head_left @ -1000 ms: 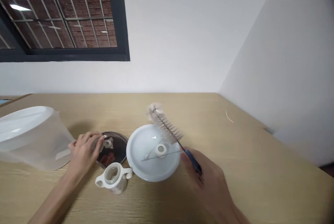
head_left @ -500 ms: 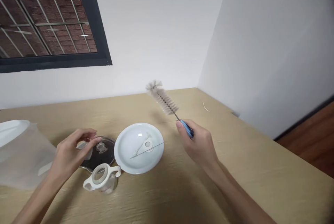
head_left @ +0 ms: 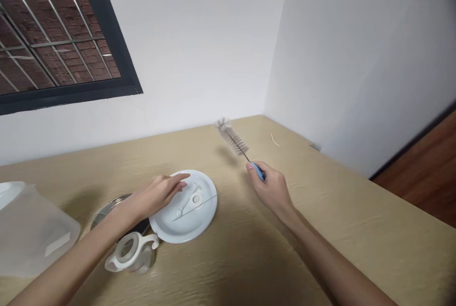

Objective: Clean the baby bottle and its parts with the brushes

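In my right hand (head_left: 272, 185) is a bottle brush (head_left: 233, 139), gripped by its blue handle with the pale bristles pointing up and away above the table. My left hand (head_left: 160, 194) reaches over the left side of a white plate (head_left: 185, 232), fingers stretched out and slightly apart; I see nothing held in it. On the plate lie a white ring-shaped piece (head_left: 196, 199), a slim white stick-like part (head_left: 187, 201) and a long thin rod. A small clear bottle with a white two-handled collar (head_left: 130, 251) stands in front of the plate.
Partly behind my left forearm is a dark round tray with a shiny rim (head_left: 101, 213). A large translucent white container (head_left: 35, 230) is at the left. A thin bent pale strip (head_left: 274, 140) lies near the back right of the wooden table (head_left: 256, 258), against the walls.
My left hand has moved right, from above the dark tray to over the plate. My right hand still holds the brush, now tipped lower. The view has shifted slightly.
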Tool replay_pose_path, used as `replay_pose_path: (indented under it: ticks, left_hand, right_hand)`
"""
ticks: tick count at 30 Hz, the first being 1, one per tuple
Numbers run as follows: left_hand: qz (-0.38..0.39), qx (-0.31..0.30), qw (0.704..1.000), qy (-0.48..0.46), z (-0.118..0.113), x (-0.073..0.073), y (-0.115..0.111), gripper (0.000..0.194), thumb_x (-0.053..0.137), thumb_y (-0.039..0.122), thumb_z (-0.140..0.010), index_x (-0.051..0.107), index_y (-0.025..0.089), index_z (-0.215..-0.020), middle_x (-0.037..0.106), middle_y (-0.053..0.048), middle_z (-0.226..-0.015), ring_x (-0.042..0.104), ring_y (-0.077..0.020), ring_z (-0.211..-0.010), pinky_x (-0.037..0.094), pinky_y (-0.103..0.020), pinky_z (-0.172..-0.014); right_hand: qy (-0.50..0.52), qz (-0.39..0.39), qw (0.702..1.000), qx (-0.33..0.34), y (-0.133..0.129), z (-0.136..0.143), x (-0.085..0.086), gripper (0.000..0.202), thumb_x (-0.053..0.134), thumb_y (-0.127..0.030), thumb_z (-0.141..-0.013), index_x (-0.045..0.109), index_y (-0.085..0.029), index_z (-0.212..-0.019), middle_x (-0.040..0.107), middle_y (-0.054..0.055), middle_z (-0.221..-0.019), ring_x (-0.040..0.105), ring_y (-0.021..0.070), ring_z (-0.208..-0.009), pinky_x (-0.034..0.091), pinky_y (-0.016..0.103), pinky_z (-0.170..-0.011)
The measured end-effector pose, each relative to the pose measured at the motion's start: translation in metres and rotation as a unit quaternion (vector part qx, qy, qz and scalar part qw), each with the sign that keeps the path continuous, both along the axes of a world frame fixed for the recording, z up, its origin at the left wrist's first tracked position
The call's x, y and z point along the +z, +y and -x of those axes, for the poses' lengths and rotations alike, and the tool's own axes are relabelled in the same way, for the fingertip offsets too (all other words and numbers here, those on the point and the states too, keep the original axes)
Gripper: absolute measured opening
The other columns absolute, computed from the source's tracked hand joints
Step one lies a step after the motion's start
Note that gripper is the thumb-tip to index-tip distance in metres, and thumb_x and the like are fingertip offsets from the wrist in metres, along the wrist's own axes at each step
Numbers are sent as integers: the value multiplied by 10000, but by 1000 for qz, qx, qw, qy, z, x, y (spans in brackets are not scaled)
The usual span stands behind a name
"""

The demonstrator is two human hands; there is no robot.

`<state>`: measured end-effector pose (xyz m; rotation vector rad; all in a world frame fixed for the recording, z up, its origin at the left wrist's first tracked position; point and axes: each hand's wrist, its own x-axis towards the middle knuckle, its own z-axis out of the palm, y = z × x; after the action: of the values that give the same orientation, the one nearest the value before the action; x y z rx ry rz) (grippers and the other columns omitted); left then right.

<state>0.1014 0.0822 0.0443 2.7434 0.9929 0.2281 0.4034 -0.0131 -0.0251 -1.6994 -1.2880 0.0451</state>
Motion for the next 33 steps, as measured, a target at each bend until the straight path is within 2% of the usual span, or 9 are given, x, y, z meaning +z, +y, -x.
replay_pose_path:
  ticks: [3, 7, 10, 13, 22, 25, 28, 31, 33]
  left_hand:
    - [-5, -89, 996, 14, -13, -13, 14, 342, 444, 268, -964, 659, 306, -1227, 645, -79, -1257, 654, -260, -1080, 495, -365, -922]
    - [19, -145, 988, 54, -25, -22, 22, 354, 554, 181, -855, 687, 325, -1149, 585, -66, -1243, 623, -264, -1093, 491, -376, -924]
    - [47, -145, 986, 67, -34, -21, 20, 392, 563, 155, -808, 688, 328, -1137, 597, -54, -1179, 633, -253, -1011, 495, -359, -862]
    - [62, -136, 986, 74, -40, -19, 18, 397, 556, 150, -776, 696, 323, -1106, 614, -48, -1144, 634, -243, -957, 491, -334, -814]
    - [47, -160, 979, 117, -40, -22, 20, 348, 609, 157, -774, 695, 310, -1075, 592, -57, -1171, 627, -267, -984, 486, -346, -823]
    - [61, -149, 983, 93, -38, -16, 21, 358, 600, 201, -834, 673, 336, -1158, 564, -49, -1199, 609, -260, -1058, 482, -347, -884]
    - [88, -103, 990, 41, -33, 0, 22, 344, 623, 278, -872, 657, 355, -1206, 560, -37, -1206, 599, -245, -1084, 482, -352, -930]
    - [121, -78, 989, -40, -16, 15, 20, 342, 675, 349, -864, 653, 333, -1205, 591, -36, -1225, 612, -229, -1060, 501, -348, -926]
    - [154, -64, 980, -105, 1, 20, 14, 342, 697, 352, -857, 653, 319, -1194, 606, -43, -1253, 609, -228, -1092, 511, -350, -933]
  right_hand:
    - [34, -2, 999, -3, -4, -1, -2, 411, 469, -487, -948, 689, -145, -887, 619, 9, -679, 533, 140, -609, 363, 249, -579]
    - [58, -12, 998, 3, -9, 4, 1, 407, 468, -493, -956, 668, -156, -845, 580, -5, -662, 499, 134, -605, 349, 247, -562]
    - [57, -18, 998, 1, -12, 6, 4, 396, 470, -490, -961, 651, -167, -821, 548, -20, -643, 471, 124, -590, 347, 243, -561]
    - [47, -16, 999, 2, -13, 7, 4, 379, 467, -475, -964, 665, -167, -866, 581, -12, -665, 498, 128, -602, 354, 244, -569]
    - [10, -12, 1000, 7, -14, 10, 5, 349, 456, -436, -973, 662, -167, -886, 612, -3, -671, 516, 128, -599, 352, 251, -583]
    - [5, -16, 1000, 6, -14, 10, 5, 355, 452, -435, -974, 660, -166, -876, 610, -4, -670, 520, 128, -602, 361, 252, -593]
    - [-2, -14, 1000, 7, -14, 11, 6, 358, 442, -436, -979, 655, -170, -872, 601, -10, -665, 522, 127, -601, 366, 250, -590]
    - [-28, -12, 999, 17, -17, 13, 8, 368, 423, -434, -987, 628, -183, -814, 567, -24, -632, 498, 118, -570, 365, 243, -566]
    - [-61, -19, 997, 37, -19, 16, 8, 369, 424, -431, -988, 609, -192, -777, 551, -30, -616, 487, 113, -546, 369, 238, -547]
